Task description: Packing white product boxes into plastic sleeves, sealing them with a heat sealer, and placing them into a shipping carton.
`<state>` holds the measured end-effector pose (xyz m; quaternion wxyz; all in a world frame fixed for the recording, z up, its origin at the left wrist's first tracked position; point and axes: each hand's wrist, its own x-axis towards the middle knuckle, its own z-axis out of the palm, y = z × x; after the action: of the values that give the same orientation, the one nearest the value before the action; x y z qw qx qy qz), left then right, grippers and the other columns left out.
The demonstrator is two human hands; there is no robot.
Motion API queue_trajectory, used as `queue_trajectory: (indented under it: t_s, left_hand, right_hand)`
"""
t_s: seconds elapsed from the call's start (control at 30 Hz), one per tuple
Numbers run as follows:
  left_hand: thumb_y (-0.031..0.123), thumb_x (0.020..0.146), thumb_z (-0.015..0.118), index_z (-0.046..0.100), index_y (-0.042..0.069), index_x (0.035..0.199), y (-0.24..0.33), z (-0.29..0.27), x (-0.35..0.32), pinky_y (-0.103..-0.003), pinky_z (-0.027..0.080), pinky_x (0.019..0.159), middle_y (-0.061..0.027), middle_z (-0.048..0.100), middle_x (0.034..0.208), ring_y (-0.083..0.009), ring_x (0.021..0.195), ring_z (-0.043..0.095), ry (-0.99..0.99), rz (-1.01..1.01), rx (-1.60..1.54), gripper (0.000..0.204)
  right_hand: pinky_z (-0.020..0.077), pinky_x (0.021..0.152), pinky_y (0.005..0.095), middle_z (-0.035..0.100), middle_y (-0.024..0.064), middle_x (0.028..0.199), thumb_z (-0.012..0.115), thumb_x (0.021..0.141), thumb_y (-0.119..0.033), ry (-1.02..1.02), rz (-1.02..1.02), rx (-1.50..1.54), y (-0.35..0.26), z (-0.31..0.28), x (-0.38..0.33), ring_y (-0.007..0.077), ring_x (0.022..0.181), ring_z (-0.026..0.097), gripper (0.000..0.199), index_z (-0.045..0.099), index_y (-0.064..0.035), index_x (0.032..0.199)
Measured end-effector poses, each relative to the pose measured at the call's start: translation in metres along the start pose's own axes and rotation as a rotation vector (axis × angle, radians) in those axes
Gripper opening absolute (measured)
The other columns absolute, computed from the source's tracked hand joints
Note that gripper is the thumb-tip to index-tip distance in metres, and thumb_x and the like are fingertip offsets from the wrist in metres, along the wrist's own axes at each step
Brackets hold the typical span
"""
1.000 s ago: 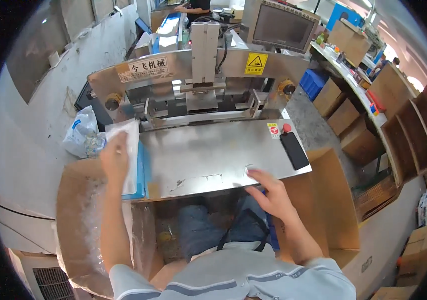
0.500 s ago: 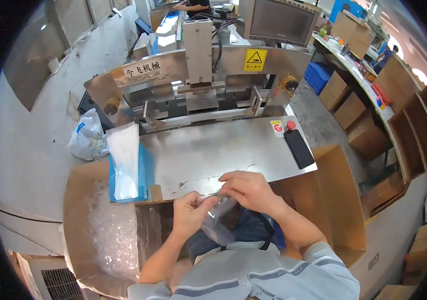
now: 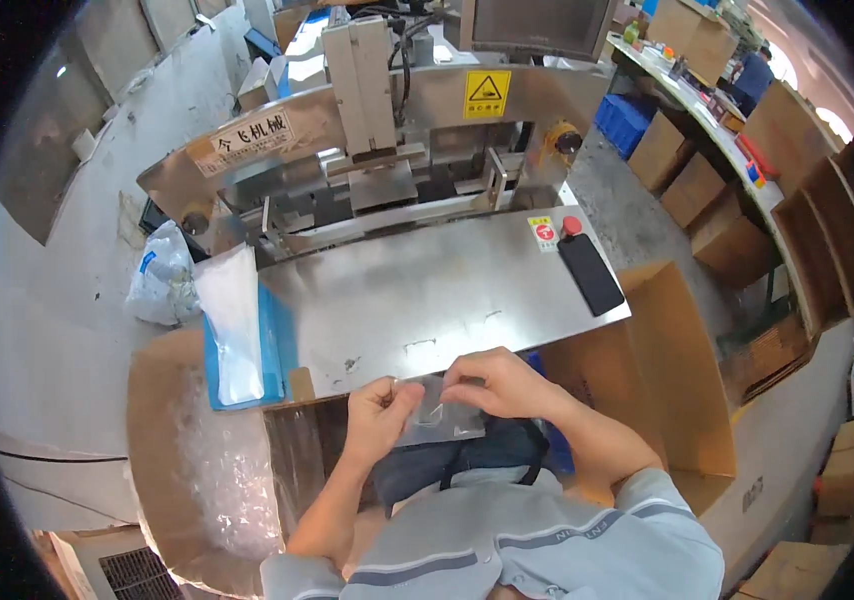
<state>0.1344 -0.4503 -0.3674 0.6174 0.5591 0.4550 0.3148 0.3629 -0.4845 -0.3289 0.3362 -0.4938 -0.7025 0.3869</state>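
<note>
My left hand point(image 3: 381, 418) pinches the upper left corner of a clear plastic bag point(image 3: 437, 420) in front of my lap. At the bag's upper right edge, the fingers of my right hand point(image 3: 502, 384) are closed on the same plastic. A small pale outline shows inside or on the bag, too faint to name. Both hands are just off the front edge of a metal machine table point(image 3: 397, 315). Left of them, a pile of clear flat bags point(image 3: 234, 325) lies on a blue box point(image 3: 275, 345).
Behind the table stands a press machine point(image 3: 362, 100). A black phone point(image 3: 590, 274) and a red button point(image 3: 571, 226) are at the table's right end. One cardboard box point(image 3: 152, 430) with clear plastic pieces sits at lower left, another open carton point(image 3: 682, 400) at right.
The bag has gone from bunched and hanging to spread flatter between my hands. My right hand has come slightly lower. The whole view has shifted a little.
</note>
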Motion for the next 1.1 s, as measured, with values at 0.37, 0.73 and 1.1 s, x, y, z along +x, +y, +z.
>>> queue_trajectory:
  t_s: [0.37,0.73,1.1]
  left_hand:
    - [0.018,0.09,0.076,0.067,-0.001,0.09,-0.038,-0.009,0.021,-0.025,0.043,0.05,-0.0054,0.07,0.077,-0.0087,0.059,0.059,0.081,-0.237,-0.008,0.021]
    - [0.02,0.086,0.069,0.071,0.011,0.111,0.042,-0.025,0.056,-0.044,0.054,0.074,-0.017,0.071,0.091,-0.0369,0.082,0.068,-0.375,0.336,0.746,0.026]
    - [0.025,0.098,0.057,0.068,0.003,0.096,0.066,-0.072,0.149,-0.039,0.051,0.072,-0.0203,0.068,0.085,-0.0362,0.077,0.065,-0.491,0.199,0.868,0.025]
  right_hand:
    - [0.0546,0.077,0.0374,0.069,0.0077,0.094,0.078,0.076,-0.01,0.403,-0.494,-0.362,0.015,0.015,0.023,0.0262,0.092,0.067,0.014,0.067,-0.0046,0.084]
    - [0.0506,0.087,0.0435,0.066,0.0097,0.087,0.074,0.081,-0.013,0.06,-0.305,-0.461,0.027,0.001,0.039,0.0321,0.088,0.064,0.012,0.065,-0.005,0.085]
    - [0.0221,0.119,0.0613,0.07,0.0051,0.094,0.065,0.093,-0.024,-0.179,-0.102,-0.466,0.077,-0.069,0.103,0.0269,0.099,0.064,0.016,0.071,-0.0107,0.099]
